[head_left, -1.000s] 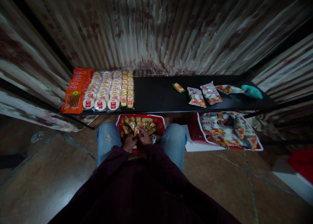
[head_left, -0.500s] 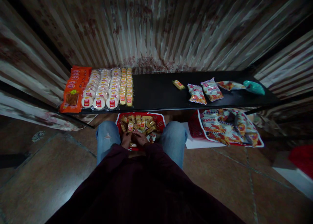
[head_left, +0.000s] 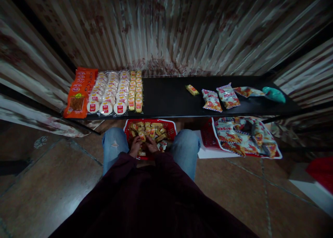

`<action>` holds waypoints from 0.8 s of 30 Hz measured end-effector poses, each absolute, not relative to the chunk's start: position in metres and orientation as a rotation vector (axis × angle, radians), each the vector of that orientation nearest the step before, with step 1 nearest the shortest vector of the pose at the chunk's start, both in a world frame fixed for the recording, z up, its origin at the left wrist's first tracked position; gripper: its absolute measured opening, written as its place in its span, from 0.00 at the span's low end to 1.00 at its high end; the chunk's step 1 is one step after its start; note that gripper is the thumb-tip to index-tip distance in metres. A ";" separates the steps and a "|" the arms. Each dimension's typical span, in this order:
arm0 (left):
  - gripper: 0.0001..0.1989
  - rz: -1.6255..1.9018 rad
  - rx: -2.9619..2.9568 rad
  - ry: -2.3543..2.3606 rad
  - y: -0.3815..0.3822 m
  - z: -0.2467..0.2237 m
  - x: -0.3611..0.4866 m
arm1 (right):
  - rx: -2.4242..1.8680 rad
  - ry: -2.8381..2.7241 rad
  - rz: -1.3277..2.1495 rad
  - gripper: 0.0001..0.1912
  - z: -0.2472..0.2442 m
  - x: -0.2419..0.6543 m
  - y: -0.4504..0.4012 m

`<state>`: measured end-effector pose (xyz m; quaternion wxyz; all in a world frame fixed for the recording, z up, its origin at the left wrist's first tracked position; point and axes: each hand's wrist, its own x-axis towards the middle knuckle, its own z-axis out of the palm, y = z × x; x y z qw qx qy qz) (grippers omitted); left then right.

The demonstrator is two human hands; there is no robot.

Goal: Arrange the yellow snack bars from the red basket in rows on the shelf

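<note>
Between my knees sits a red basket (head_left: 171, 128) full of small yellow snack packets (head_left: 156, 126). Over its near part, my left hand (head_left: 135, 147) and my right hand (head_left: 152, 146) are close together, fingers bent inward. One yellow snack packet (head_left: 142, 137) with a red-and-white label is held between their fingertips. The lower fingers of both hands are dark and partly hidden. On the black shelf (head_left: 163, 99) in front, rows of similar yellow packets (head_left: 138, 104) stand beside round white cracker packs (head_left: 105, 108).
Orange snack bags (head_left: 76, 101) lie at the shelf's left end. To the right are a lone yellow packet (head_left: 192, 90), several white-and-orange chip bags (head_left: 212, 100) and a green bag (head_left: 274, 94). A second red basket (head_left: 208, 134) holds more chip bags, beside my right knee (head_left: 186, 144).
My hands have parted slightly, and a yellow packet now shows between their fingertips. The view has shifted a little; the goods on the shelf are unchanged.
</note>
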<state>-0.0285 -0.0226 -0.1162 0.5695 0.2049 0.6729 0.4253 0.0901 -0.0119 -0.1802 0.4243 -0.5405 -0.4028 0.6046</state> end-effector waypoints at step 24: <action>0.26 1.032 0.366 1.299 -0.027 -0.095 -0.030 | -1.358 -0.730 1.607 0.24 -0.162 0.095 -0.004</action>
